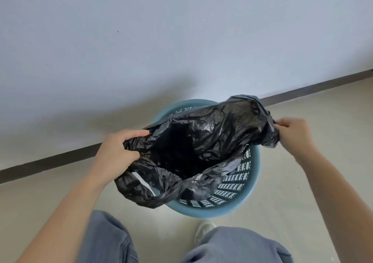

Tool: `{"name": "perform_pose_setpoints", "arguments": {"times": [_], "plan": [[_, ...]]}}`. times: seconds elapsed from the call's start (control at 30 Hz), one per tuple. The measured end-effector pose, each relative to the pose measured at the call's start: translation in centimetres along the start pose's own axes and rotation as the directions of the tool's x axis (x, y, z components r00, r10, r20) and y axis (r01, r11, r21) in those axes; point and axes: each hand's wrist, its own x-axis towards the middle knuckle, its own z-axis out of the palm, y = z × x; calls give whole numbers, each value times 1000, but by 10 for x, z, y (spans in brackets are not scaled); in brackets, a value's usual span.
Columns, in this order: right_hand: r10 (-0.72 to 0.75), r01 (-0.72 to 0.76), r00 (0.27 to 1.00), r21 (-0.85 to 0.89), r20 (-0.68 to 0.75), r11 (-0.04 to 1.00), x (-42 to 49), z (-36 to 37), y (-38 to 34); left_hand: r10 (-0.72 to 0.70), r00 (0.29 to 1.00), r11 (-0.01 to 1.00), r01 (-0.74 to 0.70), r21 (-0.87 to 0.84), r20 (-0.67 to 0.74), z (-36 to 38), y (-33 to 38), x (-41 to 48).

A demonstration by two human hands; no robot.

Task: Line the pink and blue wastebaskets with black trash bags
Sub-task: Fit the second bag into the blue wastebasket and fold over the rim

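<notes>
A blue perforated wastebasket (238, 200) stands on the floor against the wall. A black trash bag (201, 139) hangs open into it, its mouth stretched wide above the rim. My left hand (119, 153) grips the bag's left edge, which droops outside the basket's near-left rim. My right hand (294, 131) pinches the bag's right edge, held up beyond the basket's far-right rim. The bag's bottom is hidden inside the basket. No pink wastebasket is in view.
A pale wall (161, 40) rises right behind the basket, with a dark baseboard (60, 157) running diagonally along the floor. My legs in grey-blue trousers (232, 246) and a white shoe (203, 230) are just in front of the basket.
</notes>
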Motion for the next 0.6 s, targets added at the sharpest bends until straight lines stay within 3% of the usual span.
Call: {"name": "perform_pose_setpoints", "arguments": {"times": [0.07, 0.1, 0.13, 0.2, 0.27, 0.33, 0.37, 0.4, 0.47, 0.5, 0.53, 0.6], "plan": [[110, -89, 988, 180, -109, 980, -3, -2, -4, 39, 999, 999, -39, 4, -2, -1, 0, 0], [99, -44, 971, 248, -216, 968, -8, -2, -14, 72, 997, 997, -72, 1, -2, -1, 0, 0], [17, 76, 944, 267, -331, 961, -16, -3, -29, 108, 994, 994, -108, 0, 0, 0, 0, 0], [-318, 426, 846, 185, -427, 886, -35, 3, -64, 157, 988, 988, -157, -1, 11, 0, 1, -3], [-665, 697, 709, 90, -235, 712, -51, 23, -94, 194, 981, 981, -193, -7, 22, 1, 1, -6], [-802, 820, 573, -101, 171, 564, -51, 52, -109, 208, 978, 978, -208, -10, 23, 2, -1, -9], [-757, 844, 536, -268, 374, 465, -42, 66, -109, 208, 978, 978, -208, -11, 16, 2, -2, -11], [-655, 829, 550, -431, 518, 355, -30, 76, -106, 205, 979, 979, -205, -15, 3, 0, -4, -12], [-460, 751, 649, -607, 606, 261, -6, 81, -95, 217, 975, 976, -218, -8, -50, -5, -6, -14], [-444, 727, 682, -606, 581, 324, 3, 77, -90, 227, 970, 974, -227, 8, -88, -9, -8, -13], [-485, 716, 698, -531, 527, 454, 9, 73, -83, 234, 964, 972, -233, 24, -126, -13, -10, -11], [-527, 647, 742, -240, 413, 723, 15, 65, -76, 230, 959, 972, -217, 94, -167, -16, -18, 0]]}}
